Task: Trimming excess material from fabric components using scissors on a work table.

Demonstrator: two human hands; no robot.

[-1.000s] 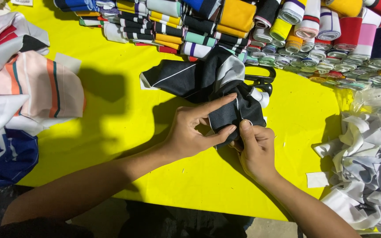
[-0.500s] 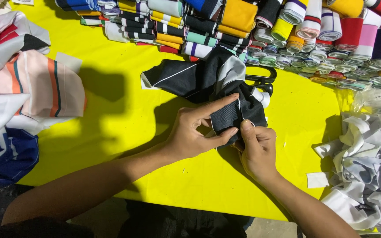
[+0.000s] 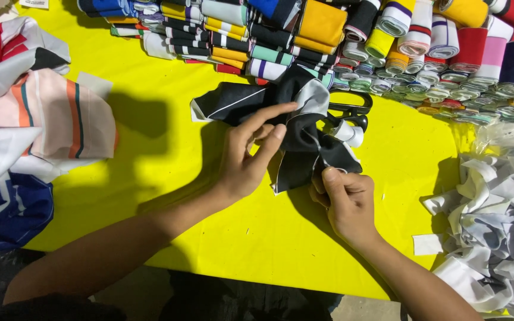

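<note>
A black cloth piece with grey and white panels (image 3: 295, 139) lies bunched on the yellow table (image 3: 168, 148). My right hand (image 3: 346, 199) pinches its lower right edge between thumb and fingers. My left hand (image 3: 248, 156) rests on the cloth's left side, its index finger stretched out along the black fabric and the other fingers pressed to it. A pair of black-handled scissors (image 3: 352, 113) lies just behind the cloth, partly covered by it.
Rows of folded and rolled striped trim in several colours (image 3: 388, 41) fill the table's far edge. A heap of white, red and pink printed fabric (image 3: 37, 113) sits at the left, a blue piece (image 3: 7, 208) below it. Grey-white cloth pieces (image 3: 495, 220) pile at the right.
My left hand has let go of its pinch and now lies flatter with the index finger extended. The cloth has spread open wider between the two hands.
</note>
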